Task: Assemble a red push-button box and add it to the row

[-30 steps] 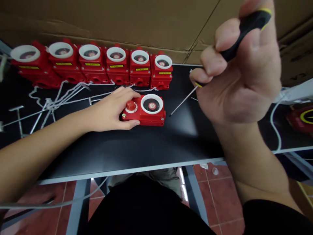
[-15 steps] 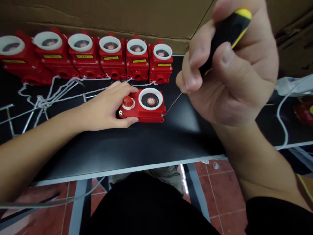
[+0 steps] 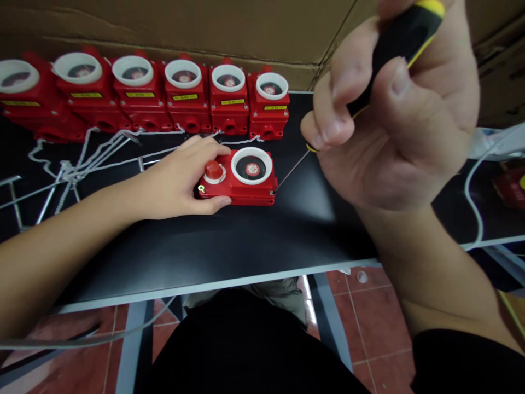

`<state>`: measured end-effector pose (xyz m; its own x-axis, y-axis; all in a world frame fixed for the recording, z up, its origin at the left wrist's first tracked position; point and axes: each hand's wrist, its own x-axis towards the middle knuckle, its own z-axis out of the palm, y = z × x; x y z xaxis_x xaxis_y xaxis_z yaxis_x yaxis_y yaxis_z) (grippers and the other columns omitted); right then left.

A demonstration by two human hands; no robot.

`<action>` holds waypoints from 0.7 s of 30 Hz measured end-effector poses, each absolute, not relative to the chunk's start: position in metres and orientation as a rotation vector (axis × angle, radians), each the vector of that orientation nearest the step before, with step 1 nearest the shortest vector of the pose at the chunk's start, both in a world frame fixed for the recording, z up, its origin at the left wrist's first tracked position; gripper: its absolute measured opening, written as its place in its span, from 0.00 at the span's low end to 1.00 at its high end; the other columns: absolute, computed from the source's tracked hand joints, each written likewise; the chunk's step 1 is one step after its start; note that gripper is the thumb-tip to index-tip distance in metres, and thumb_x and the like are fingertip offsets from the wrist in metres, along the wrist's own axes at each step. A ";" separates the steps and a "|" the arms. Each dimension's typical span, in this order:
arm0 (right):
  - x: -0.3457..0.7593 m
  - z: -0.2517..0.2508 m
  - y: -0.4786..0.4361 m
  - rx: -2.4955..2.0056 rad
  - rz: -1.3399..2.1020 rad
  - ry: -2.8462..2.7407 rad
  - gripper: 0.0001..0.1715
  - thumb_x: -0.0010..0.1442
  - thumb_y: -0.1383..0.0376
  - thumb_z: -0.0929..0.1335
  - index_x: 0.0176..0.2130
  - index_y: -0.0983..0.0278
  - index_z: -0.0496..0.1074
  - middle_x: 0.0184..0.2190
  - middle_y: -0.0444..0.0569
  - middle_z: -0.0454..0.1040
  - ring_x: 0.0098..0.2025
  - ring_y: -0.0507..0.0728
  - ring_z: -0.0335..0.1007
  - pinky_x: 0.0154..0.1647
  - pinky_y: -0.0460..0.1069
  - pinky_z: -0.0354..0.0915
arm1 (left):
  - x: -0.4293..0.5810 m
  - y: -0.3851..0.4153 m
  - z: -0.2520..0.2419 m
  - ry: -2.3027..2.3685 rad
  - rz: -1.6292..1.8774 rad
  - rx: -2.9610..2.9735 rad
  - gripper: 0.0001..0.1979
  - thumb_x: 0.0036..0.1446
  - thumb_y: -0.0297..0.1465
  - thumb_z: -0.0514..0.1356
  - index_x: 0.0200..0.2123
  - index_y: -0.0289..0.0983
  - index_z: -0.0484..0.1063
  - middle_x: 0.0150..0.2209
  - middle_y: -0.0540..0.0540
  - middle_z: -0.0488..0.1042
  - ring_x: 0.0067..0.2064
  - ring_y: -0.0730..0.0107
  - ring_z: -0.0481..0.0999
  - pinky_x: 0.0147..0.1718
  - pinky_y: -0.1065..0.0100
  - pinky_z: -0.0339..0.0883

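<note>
Red housing point(image 3: 238, 189) with white-ringed window, lying on the black tabletop point(image 3: 229, 241), its left end held between thumb and fingers of the left hand point(image 3: 186, 178). The right hand's point(image 3: 404, 126) fingers close around a screwdriver point(image 3: 396, 49), tip at the near right corner screw point(image 3: 272, 192). Behind stand six similar red units point(image 3: 189, 112).

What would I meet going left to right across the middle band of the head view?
Silver metal T-shaped rod → bare left hand → red rectangular box with a white-ringed round window → thin metal screwdriver shaft → bare right hand → curved white cable.
</note>
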<state>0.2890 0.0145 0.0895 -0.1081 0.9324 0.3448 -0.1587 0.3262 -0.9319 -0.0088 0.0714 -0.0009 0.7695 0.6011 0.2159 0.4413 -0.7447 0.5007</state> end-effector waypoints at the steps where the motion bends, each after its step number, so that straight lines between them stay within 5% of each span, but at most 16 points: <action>1: 0.289 0.088 0.015 -0.784 1.111 -1.343 0.21 0.62 0.56 0.88 0.47 0.45 0.81 0.38 0.38 0.84 0.32 0.62 0.79 0.38 0.58 0.81 | -0.009 0.072 -0.001 0.781 0.521 2.537 0.35 0.70 0.57 0.69 0.68 0.41 0.73 0.60 0.36 0.81 0.59 0.41 0.78 0.67 0.35 0.79; 8: 0.288 0.096 0.013 -0.701 1.029 -1.497 0.16 0.65 0.66 0.84 0.41 0.47 0.81 0.36 0.36 0.80 0.29 0.57 0.71 0.29 0.53 0.77 | -0.007 0.072 0.001 0.820 0.481 2.501 0.35 0.67 0.58 0.69 0.67 0.44 0.74 0.61 0.35 0.82 0.61 0.37 0.80 0.69 0.35 0.78; 12: 0.289 0.102 0.007 -0.738 1.094 -1.566 0.02 0.72 0.55 0.80 0.43 0.46 0.86 0.56 0.33 0.88 0.40 0.60 0.82 0.32 0.55 0.87 | -0.007 0.072 0.000 0.827 0.483 2.493 0.35 0.67 0.59 0.69 0.66 0.44 0.75 0.61 0.34 0.83 0.61 0.37 0.80 0.69 0.36 0.77; 14: 0.293 0.098 0.005 -0.761 1.114 -1.555 0.03 0.70 0.56 0.81 0.45 0.44 0.89 0.61 0.34 0.89 0.46 0.65 0.88 0.40 0.61 0.93 | -0.006 0.071 0.001 0.823 0.471 2.496 0.35 0.66 0.58 0.70 0.66 0.43 0.75 0.61 0.33 0.83 0.61 0.36 0.80 0.69 0.36 0.77; 18: 0.304 0.083 0.004 -0.806 1.028 -1.490 0.24 0.57 0.67 0.88 0.45 0.41 0.85 0.49 0.40 0.90 0.53 0.73 0.93 0.53 0.67 0.94 | -0.004 0.071 0.003 0.841 0.474 2.488 0.35 0.65 0.57 0.70 0.65 0.41 0.76 0.59 0.33 0.83 0.60 0.34 0.80 0.68 0.35 0.77; 21: 0.305 0.080 0.004 -0.813 1.083 -1.421 0.22 0.63 0.63 0.87 0.44 0.43 0.79 0.39 0.39 0.86 0.37 0.67 0.88 0.39 0.62 0.90 | -0.004 0.070 0.004 0.845 0.462 2.484 0.34 0.65 0.56 0.70 0.65 0.42 0.76 0.59 0.33 0.83 0.60 0.35 0.80 0.68 0.36 0.77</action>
<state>0.3050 0.0041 0.0805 -0.1450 0.9243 0.3530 -0.0949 0.3421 -0.9348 -0.0040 0.0703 0.0041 0.7535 0.6379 0.1592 0.4785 -0.6981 0.5327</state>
